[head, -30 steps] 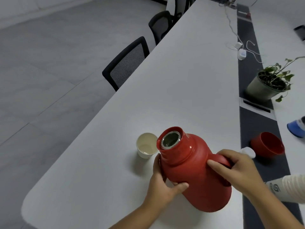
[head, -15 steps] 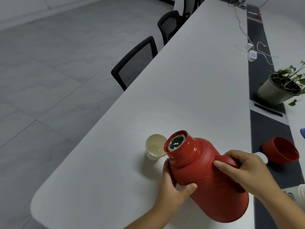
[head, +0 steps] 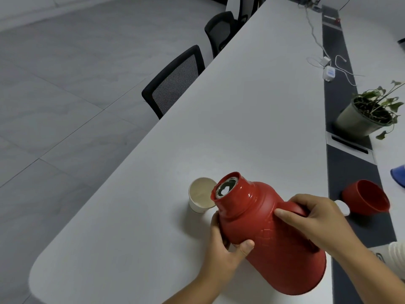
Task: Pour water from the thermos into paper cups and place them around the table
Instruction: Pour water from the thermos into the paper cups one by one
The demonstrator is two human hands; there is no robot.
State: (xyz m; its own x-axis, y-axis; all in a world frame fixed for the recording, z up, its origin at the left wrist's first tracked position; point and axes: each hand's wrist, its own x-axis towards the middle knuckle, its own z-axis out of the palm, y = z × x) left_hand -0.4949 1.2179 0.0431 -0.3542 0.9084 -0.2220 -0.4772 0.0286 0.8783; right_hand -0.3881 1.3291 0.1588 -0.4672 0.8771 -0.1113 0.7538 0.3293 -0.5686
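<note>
Counter (head: 252, 110) space takes up most of the view: a long white top with a rounded near corner and a dark strip running down its right side. Black mesh chairs (head: 173, 84) stand along its left edge.

Next in size is the red thermos (head: 269, 229), tilted steeply with its open mouth aimed left and down, right at the rim of the paper cup (head: 201, 197). Its base is lifted toward the lower right. No stream of water can be made out.

On the dark strip, well apart from the pouring, sits a potted plant (head: 368, 113), and nearer, a red lid cup (head: 366, 197) lies on its side. White chargers and cables (head: 328, 72) lie farther up the strip.

The right hand (head: 315, 218) has its grip curled round the thermos handle, index finger laid along the body. The left hand (head: 228, 249) cups the thermos under its shoulder, thumb pressed on the front and fingers wrapped behind.

The paper cup stands upright on the counter, just left of the thermos mouth, with a little liquid showing at its bottom.
</note>
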